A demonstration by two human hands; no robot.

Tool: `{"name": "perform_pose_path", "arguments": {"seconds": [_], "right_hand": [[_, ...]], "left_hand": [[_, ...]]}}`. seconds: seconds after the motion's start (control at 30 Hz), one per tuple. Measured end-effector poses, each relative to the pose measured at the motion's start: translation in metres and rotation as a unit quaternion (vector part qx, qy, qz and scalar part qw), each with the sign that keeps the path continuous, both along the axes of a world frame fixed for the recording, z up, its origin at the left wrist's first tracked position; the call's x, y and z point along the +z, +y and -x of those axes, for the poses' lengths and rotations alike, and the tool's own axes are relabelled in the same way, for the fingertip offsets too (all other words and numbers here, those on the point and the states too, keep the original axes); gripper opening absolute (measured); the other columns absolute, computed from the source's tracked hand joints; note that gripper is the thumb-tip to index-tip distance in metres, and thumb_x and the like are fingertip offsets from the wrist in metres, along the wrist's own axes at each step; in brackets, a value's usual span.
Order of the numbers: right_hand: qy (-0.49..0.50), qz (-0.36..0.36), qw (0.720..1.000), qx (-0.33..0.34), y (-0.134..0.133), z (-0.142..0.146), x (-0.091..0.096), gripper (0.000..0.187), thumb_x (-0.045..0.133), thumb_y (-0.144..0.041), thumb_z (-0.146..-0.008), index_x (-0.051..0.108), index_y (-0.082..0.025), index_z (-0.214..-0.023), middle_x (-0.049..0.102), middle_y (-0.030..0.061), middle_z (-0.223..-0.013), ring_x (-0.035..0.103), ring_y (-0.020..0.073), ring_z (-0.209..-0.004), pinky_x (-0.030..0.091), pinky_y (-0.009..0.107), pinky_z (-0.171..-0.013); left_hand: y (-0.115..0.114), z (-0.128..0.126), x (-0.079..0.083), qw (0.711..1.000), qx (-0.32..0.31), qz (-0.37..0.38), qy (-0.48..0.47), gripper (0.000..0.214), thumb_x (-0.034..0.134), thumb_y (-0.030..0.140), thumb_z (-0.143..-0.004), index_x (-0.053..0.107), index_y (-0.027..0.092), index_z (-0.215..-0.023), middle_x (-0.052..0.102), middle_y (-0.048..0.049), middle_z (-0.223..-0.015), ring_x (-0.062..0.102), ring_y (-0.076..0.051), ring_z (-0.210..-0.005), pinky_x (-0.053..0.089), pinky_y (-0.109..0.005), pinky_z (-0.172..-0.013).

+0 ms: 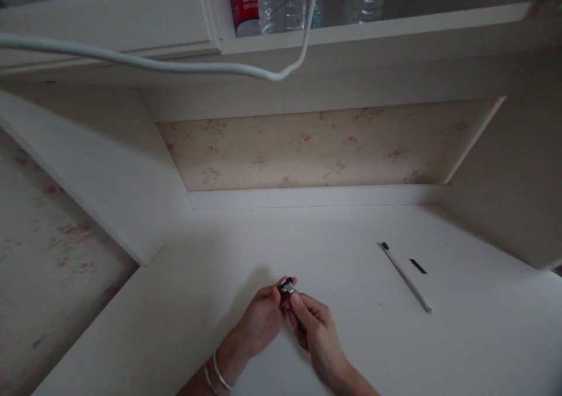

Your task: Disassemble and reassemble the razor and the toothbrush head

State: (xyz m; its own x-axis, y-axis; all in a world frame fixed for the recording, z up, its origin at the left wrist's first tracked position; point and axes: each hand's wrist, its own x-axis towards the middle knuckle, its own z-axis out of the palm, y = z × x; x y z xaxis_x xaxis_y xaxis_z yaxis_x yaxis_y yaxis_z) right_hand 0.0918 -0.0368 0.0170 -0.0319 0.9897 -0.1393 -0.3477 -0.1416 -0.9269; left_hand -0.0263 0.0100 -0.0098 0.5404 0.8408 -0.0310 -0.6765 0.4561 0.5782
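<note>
In the head view, my left hand (263,320) curls its fingers round a small black and silver metal piece (287,286) low in the middle. My right hand (317,334) meets it from the right, thumb and fingers pinched at the near end of the same piece. A dark part shows beneath the right fingers; whether it belongs to that piece I cannot tell. The exact kind of the piece is too small to make out. Both hands are just above the white desktop (342,249).
To the right lie a slim white stick with a dark end (406,277) and a short black strip (418,266). A white cable (175,66) hangs across the top, before a shelf (373,25) holding clear plastic bottles (283,3) and a red-labelled package (244,0). Side panels flank the desk.
</note>
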Motion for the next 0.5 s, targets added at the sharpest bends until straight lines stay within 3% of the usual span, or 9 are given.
{"name": "perform_pose_path", "arguments": {"seconds": [0.37, 0.5], "right_hand": [[0.006, 0.031, 0.999, 0.007, -0.0037, 0.0001, 0.0021, 0.048, 0.054, -0.06, -0.08, 0.048, -0.017, -0.06, 0.033, -0.0085, -0.041, 0.019, 0.0035, -0.035, 0.011, 0.019, -0.034], [0.01, 0.032, 0.999, 0.008, -0.004, -0.0001, 0.0019, 0.05, 0.054, -0.061, -0.079, 0.046, -0.017, -0.058, 0.032, -0.0087, -0.041, 0.018, 0.0031, -0.034, 0.011, 0.019, -0.033]], "left_hand": [[0.0005, 0.0029, 0.0, 1.0, 0.014, 0.001, 0.021, 0.023, 0.078, 0.026, -0.068, 0.074, 0.02, -0.09, 0.071, -0.0052, -0.107, 0.062, -0.015, -0.088, 0.042, -0.027, -0.081], [0.0012, 0.0036, 0.003, 1.0, 0.015, -0.006, 0.025, 0.022, 0.078, 0.025, -0.067, 0.075, 0.02, -0.089, 0.072, -0.0043, -0.104, 0.062, -0.012, -0.079, 0.044, -0.024, -0.075]]}}
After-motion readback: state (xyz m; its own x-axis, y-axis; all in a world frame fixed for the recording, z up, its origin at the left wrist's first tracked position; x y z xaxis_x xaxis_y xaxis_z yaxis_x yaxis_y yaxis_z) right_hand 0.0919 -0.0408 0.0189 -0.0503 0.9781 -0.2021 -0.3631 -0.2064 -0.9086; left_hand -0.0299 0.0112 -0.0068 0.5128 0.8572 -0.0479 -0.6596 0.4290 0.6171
